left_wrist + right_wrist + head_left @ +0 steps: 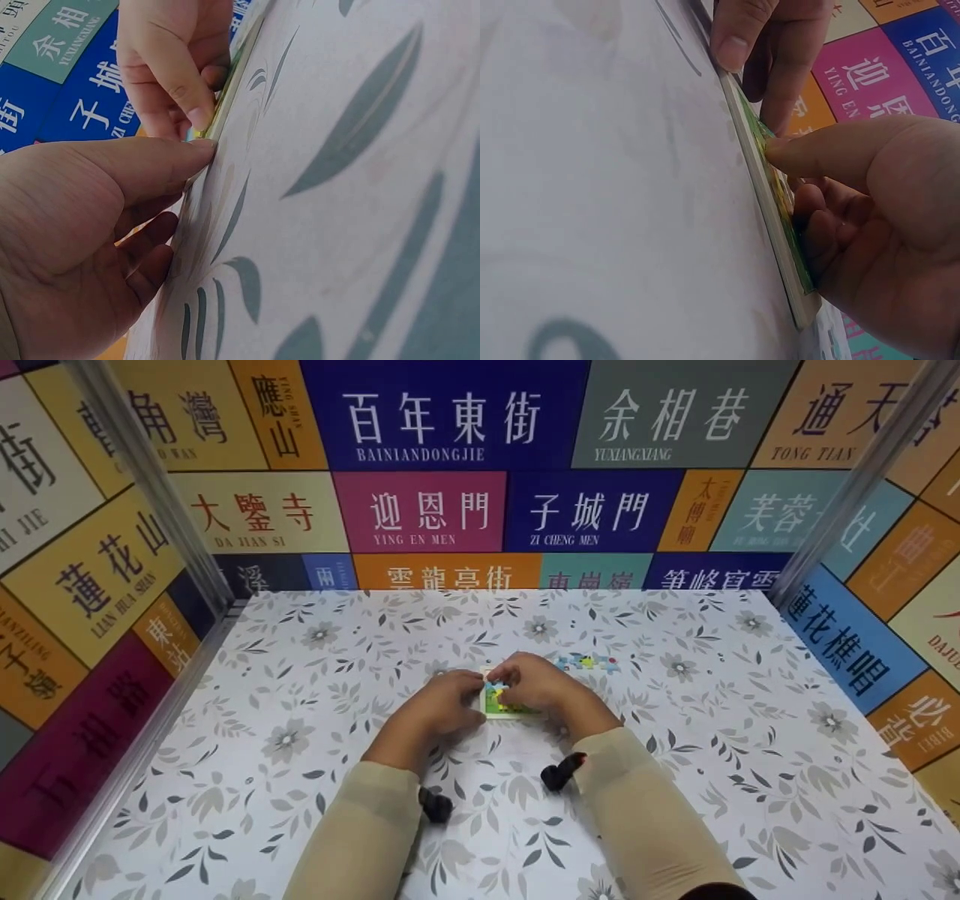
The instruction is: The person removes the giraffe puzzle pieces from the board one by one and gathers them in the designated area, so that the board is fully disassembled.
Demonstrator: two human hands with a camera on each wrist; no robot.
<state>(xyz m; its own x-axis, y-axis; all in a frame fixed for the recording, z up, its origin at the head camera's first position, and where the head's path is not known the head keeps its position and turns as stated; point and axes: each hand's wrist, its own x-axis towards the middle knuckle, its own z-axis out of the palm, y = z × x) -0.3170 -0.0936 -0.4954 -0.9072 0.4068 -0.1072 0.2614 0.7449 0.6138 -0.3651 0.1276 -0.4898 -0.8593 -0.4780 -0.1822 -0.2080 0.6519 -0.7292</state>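
Note:
A small framed jigsaw puzzle (513, 709) with a green, yellow and blue picture lies flat on the table between both hands. My left hand (448, 702) holds its left side, thumb at the near corner and fingers farther up the edge. Over the picture, my right hand (534, 684) curls its thumb and fingers down onto a puzzle piece, largely hidden under the fingertips. In the right wrist view the right thumb (817, 154) presses at the yellow and green surface, just inside the pale wooden rim (759, 180). The left thumb (176, 157) touches that rim in the left wrist view.
Several loose puzzle pieces (589, 662), blue, yellow and red, lie just beyond my right hand. A white cloth with grey leaves and flowers covers the table (480, 817). Panels with large lettering (420, 510) stand behind and on both sides.

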